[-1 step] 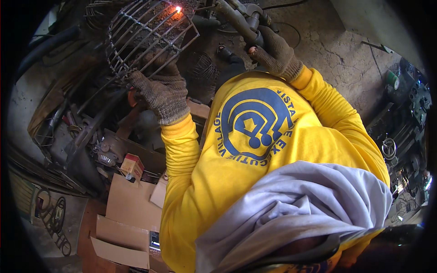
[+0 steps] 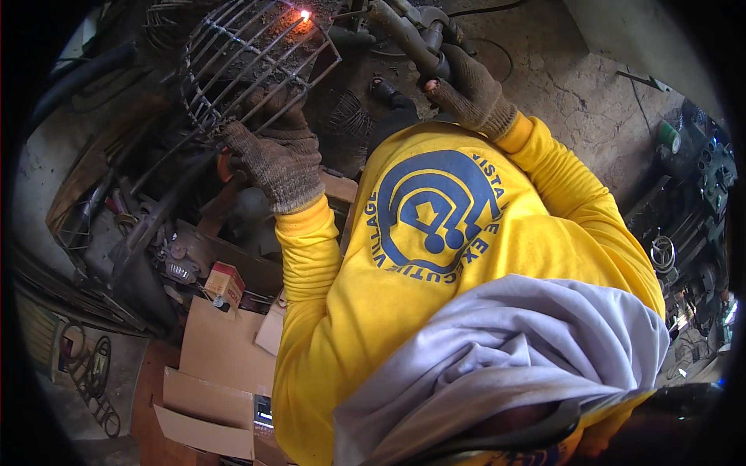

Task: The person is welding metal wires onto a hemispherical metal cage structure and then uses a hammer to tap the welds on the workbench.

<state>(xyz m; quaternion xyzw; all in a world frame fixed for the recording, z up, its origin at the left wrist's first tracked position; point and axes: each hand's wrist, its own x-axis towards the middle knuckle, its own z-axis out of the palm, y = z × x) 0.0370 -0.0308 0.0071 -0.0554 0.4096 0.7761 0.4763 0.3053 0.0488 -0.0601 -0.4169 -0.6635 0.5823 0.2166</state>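
My left hand (image 2: 276, 159), in a brown knit glove, closes round the near bars of a metal rod cage (image 2: 233, 54). Some of its fingers are hidden behind the bars. A small orange-red glow (image 2: 304, 15) shines at the cage's far side. To the right, my right hand (image 2: 470, 93), gloved alike with a bare thumb tip showing, is wrapped around a thick grey tubular handle (image 2: 404, 39) that looks like a welding electrode holder. A thin rod (image 2: 351, 14) reaches left from near its end toward the glow.
Opened cardboard boxes (image 2: 217, 357) lie at the lower left, with a small red-and-tan carton (image 2: 224, 286) above them. Metal scrap and parts (image 2: 183, 256) crowd the left side. My foot (image 2: 382, 88) rests on the cracked concrete floor (image 2: 559, 101). More metal parts (image 2: 699, 194) line the right.
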